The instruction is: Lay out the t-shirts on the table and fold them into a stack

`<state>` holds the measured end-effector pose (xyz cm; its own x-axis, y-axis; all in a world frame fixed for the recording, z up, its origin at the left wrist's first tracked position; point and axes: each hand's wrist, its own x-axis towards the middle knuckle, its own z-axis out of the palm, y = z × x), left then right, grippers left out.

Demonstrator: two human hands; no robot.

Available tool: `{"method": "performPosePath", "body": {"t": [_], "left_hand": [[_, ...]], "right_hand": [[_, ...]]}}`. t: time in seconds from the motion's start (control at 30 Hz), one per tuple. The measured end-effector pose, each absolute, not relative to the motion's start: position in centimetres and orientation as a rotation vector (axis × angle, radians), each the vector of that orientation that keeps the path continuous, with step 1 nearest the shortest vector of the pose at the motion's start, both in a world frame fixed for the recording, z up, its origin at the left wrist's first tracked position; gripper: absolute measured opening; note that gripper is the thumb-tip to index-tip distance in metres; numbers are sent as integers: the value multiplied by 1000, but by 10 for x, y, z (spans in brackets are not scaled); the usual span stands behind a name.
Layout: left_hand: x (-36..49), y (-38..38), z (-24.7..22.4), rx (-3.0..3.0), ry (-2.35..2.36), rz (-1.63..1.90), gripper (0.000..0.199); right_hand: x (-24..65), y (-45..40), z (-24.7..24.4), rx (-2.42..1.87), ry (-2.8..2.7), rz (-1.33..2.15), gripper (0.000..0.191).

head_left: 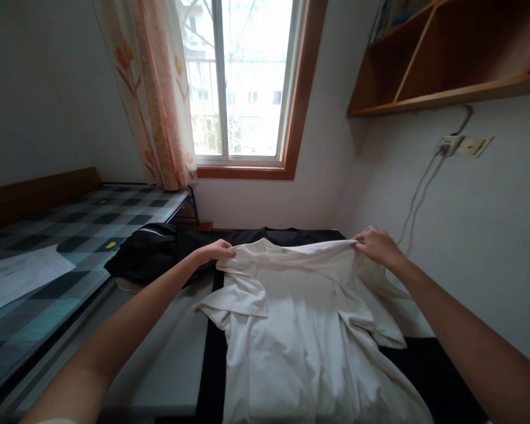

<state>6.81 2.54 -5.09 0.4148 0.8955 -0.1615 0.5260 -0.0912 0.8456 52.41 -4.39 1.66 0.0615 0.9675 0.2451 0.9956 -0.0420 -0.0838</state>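
A white short-sleeved T-shirt (291,318) is stretched between my two hands, its body hanging down toward me over the table. My left hand (216,251) pinches the shirt at its left shoulder, close to the collar. At the right shoulder, my right hand (375,242) grips the cloth with its fingers closed. The collar sags a little between them, and both sleeves droop in folds. Beneath and behind the shirt lies a dark garment (287,234), mostly covered. A black bundle of cloth (148,253) sits beyond my left forearm.
The grey tabletop (159,353) shows at left. A bed with a checked mattress (128,203) stands beside it, with a white paper sheet (22,274) on it. A wooden shelf (446,88) juts from the right wall above a socket (449,143) with cords. A curtain (159,94) hangs by the window.
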Motion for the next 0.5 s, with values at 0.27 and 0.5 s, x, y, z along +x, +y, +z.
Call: {"method": "performPosePath", "body": {"t": [0.27, 0.5], "left_hand": [[70, 8, -37, 2002, 1670, 676, 9], [92, -25, -11, 1340, 1279, 921, 23]], "right_hand": [[529, -76, 9, -2262, -1473, 308, 30], [491, -101, 2, -1277, -801, 697, 22]]}}
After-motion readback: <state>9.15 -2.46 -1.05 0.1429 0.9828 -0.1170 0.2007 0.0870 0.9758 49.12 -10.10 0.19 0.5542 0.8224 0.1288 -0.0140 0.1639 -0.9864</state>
